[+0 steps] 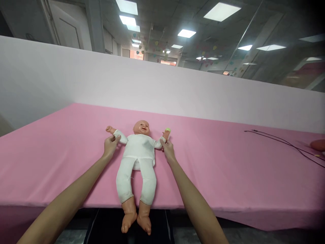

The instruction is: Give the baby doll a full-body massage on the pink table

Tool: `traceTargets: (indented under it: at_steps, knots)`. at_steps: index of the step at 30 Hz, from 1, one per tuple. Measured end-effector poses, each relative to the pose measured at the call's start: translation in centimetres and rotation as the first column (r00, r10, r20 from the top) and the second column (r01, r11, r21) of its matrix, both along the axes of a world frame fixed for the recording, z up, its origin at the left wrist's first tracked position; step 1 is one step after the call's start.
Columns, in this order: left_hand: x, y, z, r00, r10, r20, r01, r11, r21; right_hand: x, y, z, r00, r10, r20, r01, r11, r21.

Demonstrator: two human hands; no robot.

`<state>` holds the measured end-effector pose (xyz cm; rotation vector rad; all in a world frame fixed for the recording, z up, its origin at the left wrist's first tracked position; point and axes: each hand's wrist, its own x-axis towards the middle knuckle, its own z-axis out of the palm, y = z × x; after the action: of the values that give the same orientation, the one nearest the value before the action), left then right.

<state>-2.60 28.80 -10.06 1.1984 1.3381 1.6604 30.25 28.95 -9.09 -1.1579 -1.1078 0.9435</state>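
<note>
A baby doll [140, 147] in a white cloth suit lies on its back on the pink-covered table [218, 169]. Its head points away from me, its arms are spread, and its bare feet hang past the near edge. My left hand [111, 146] is closed on the doll's sleeve near the wrist, at the left of the picture. On the other side, my right hand [168, 149] pinches the opposite forearm close to the wrist. A small light-green item [168, 129] shows at the doll's hand on that side; its kind is unclear.
Thin black cables [276, 138] trail across the table at the right. An orange-brown rounded object [317, 145] sits by the right edge, partly cut off. Behind the table runs a white low wall [162, 89] with glass above it.
</note>
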Motion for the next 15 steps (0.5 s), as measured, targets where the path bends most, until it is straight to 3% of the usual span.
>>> traceTargets:
  at_steps: [3, 6, 9, 11, 13, 15]
  knots:
    - [-0.1, -0.2, 0.3, 0.999, 0.036, 0.016, -0.036, 0.999, -0.003, 0.5, 0.0, 0.6, 1.0, -0.008, -0.026, 0.008, 1.0, 0.012]
    - [0.5, -0.7, 0.8, 0.979, -0.018, -0.202, 0.054, 0.983, 0.175, 0.4, -0.7, 1.9, 0.993, 0.119, 0.007, -0.118, 0.984, 0.137]
    - [1.2, -1.2, 0.8, 0.871, -0.077, -0.486, 0.254, 0.916, 0.31, -0.3, -1.6, 2.4, 0.943, 0.294, 0.158, -0.321, 0.928, 0.188]
    - [1.4, -1.3, 0.7, 0.776, -0.045, -0.629, 0.355, 0.856, 0.377, -0.8, -2.0, 2.2, 0.873, 0.398, 0.282, -0.454, 0.875, 0.169]
    - [1.3, -1.2, 0.4, 0.71, 0.017, -0.704, 0.387, 0.826, 0.41, -1.2, -2.3, 1.9, 0.804, 0.469, 0.366, -0.545, 0.827, 0.137]
    - [1.2, -1.2, 0.3, 0.695, 0.027, -0.719, 0.393, 0.823, 0.41, -1.5, -2.4, 1.7, 0.783, 0.48, 0.396, -0.565, 0.815, 0.129]
